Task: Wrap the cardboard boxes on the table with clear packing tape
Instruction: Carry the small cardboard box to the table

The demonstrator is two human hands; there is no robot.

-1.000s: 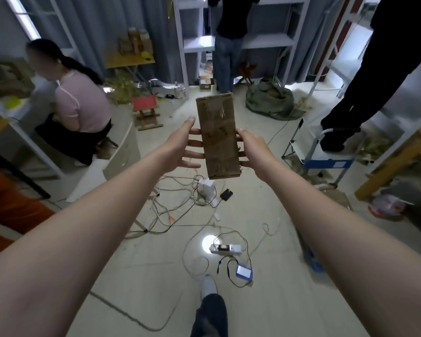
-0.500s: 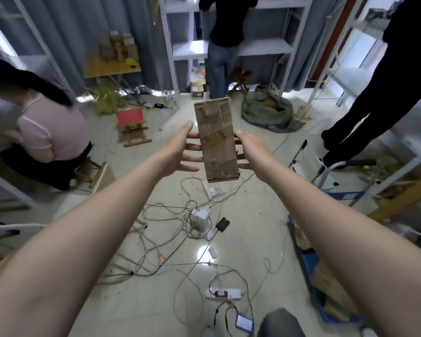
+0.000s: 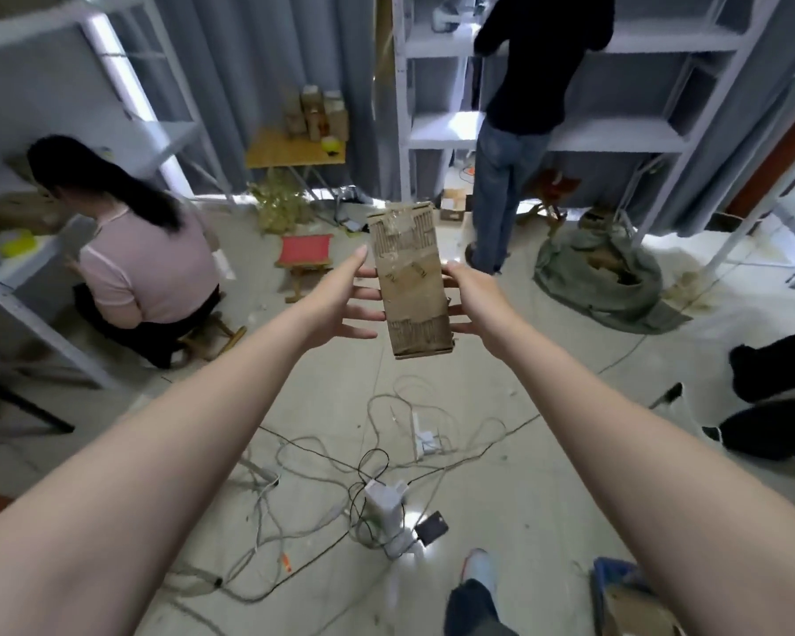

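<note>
Holding the cardboard box [image 3: 411, 286] up in mid-air, both arms at full stretch, and it stands tall and narrow with its top tipped a touch left. Left hand [image 3: 340, 305] sits flat against the box's left edge, fingers [image 3: 363, 293] spread and straight, thumb up and clear of the card. Right hand [image 3: 476, 296] mirrors it on the box's right edge, fingers straight too, but their tips slip behind the box and are lost, so the back face is anyone's guess. Glossy, wrinkled patches across the box's front look like clear tape, though blur makes the edges hard to trace, and the printing is unreadable. Below the box, a tangle of cables [image 3: 322, 456] and a white power strip [image 3: 384, 498] sprawl on the floor [image 3: 501, 397]. Left of the box, a red stool [image 3: 305, 252] and a seated person [image 3: 148, 263] turned away. Beyond the box, a standing person [image 3: 519, 98] at grey shelving [image 3: 625, 140], head cut off by the frame. Right of the box, a green sack [image 3: 602, 277], and dark-clad legs [image 3: 776, 374] cropped at the edge. Far behind the box's left side, a small desk [image 3: 294, 151] carries more boxes, too blurred to count.
</note>
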